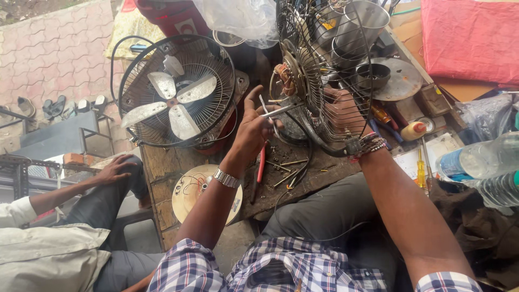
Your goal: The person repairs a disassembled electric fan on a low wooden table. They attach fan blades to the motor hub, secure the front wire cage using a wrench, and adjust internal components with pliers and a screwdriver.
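My left hand [251,128] holds a thin metal shaft [278,111] that sticks out of a fan motor with copper windings [285,74]. The motor sits at the centre of a rear wire guard [324,81] tilted on its side. Behind that guard, my right hand [342,111] grips the wires and steadies it; beaded bracelets circle the wrist. A wristwatch [226,178] is on my left arm. Screws and long bolts [284,165] lie on the wooden bench [162,167] under my hands, next to red-handled pliers [261,162].
A complete caged fan with metal blades [175,92] stands at left. A round metal disc [403,78], steel pot [359,24], yellow screwdriver [420,170], small glue bottle [413,130] and plastic water bottles [481,159] crowd the right. Another person's hand [116,168] rests on a knee at left.
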`<state>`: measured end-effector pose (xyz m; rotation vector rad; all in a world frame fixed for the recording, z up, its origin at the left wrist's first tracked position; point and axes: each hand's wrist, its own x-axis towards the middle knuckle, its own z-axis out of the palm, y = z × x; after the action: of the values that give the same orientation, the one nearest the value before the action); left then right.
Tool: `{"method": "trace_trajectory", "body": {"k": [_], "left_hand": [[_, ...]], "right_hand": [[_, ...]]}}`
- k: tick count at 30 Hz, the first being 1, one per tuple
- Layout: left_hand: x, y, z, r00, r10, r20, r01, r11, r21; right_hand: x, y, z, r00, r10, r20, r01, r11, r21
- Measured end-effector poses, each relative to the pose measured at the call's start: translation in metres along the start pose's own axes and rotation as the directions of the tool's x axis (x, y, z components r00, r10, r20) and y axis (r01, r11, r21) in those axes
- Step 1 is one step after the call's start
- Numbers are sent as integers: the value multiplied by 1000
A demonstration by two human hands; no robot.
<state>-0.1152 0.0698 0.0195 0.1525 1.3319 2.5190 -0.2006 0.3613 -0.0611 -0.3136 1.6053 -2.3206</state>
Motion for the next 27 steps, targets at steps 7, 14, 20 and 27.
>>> {"method": "trace_trajectory", "body": {"k": [7, 14, 20, 27], "left_hand": [[-3, -1, -17, 894, 271, 357, -445, 447, 776], [-11, 8, -5, 860, 346, 375, -300, -252, 920], [-10, 17, 12, 860, 345, 377, -237, -384, 892], [0, 12, -4, 878, 390, 277, -394, 262, 881]], "right_hand": [[-4, -10, 8, 998, -68, 3, 64, 926, -373], [-6, -16, 16, 1000, -26, 9, 27, 987, -155], [0, -7, 7, 999, -32, 28, 36, 986, -162], [-4, -14, 12, 995, -93, 18, 92, 903, -420]]}}
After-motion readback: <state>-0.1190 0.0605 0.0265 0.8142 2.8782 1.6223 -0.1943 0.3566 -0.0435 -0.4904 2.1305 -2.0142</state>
